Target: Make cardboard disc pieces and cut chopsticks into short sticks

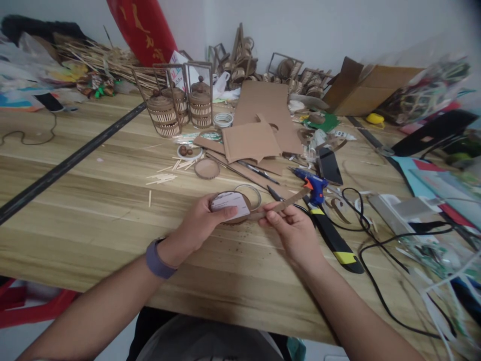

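Grey-clothed torso point(210, 341) at bottom edge, by light wood-grain table point(93, 250); left hand point(203, 220) curled, thumb on top, gripping round brown disc point(247, 203) with white printed paper point(228, 199) on its face; right hand point(291, 225) nearly closed, pinching thin brown cardboard strip point(291, 200), strip end at disc's right side; disc over table, near silvery ring point(248, 186); blue glue gun point(317, 188) with orange trigger beyond right hand, black-and-yellow knife point(334, 240) to its right

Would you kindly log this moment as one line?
left hand: holds brown disc, white paper on top | right hand: holds brown strip, end by disc | on table: blue glue gun
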Tool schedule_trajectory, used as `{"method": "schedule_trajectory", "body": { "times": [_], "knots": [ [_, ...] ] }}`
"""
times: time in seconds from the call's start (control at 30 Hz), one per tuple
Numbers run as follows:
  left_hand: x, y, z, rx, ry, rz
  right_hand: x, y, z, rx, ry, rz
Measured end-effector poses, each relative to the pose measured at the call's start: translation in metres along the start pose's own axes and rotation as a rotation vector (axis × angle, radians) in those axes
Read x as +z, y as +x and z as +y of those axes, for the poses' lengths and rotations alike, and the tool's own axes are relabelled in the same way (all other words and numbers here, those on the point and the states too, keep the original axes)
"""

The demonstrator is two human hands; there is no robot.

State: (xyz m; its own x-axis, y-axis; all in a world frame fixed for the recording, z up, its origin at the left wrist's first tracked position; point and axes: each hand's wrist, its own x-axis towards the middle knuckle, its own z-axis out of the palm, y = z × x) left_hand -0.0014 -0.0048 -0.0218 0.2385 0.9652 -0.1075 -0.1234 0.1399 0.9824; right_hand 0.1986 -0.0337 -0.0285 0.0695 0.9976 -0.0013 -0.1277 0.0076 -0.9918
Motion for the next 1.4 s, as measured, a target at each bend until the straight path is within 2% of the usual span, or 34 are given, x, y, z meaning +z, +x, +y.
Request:
{"method": "schedule_trajectory", "body": {
  "times": [0.1, 0.4, 0.57, 1.03, 1.4],
  "knots": [
    [-0.0018, 0.0001, 0.0032, 0.008, 0.002, -0.006, 0.0001, 0.0005, 0.0008, 0.007, 0.047, 0.009],
    [-0.003, -0.0046, 0.0073, 0.063, 0.326, -0.076, 0.0012, -0.0016, 0.0, 0.011, 0.026, -0.014],
    [-0.0029, -0.0049, 0.0084, 0.089, 0.381, -0.122, 0.0012, -0.0013, 0.001, -0.004, -0.012, -0.044],
    [-0.0027, -0.0056, 0.0068, 0.097, 0.552, -0.13, 0.0029, -0.0034, -0.0053, -0.035, -0.207, -0.101],
    [-0.0023, -0.0067, 0.0102, 0.12, 0.695, -0.174, 0.0007, -0.0035, -0.0001, -0.033, -0.287, -0.207]
  ]
}}
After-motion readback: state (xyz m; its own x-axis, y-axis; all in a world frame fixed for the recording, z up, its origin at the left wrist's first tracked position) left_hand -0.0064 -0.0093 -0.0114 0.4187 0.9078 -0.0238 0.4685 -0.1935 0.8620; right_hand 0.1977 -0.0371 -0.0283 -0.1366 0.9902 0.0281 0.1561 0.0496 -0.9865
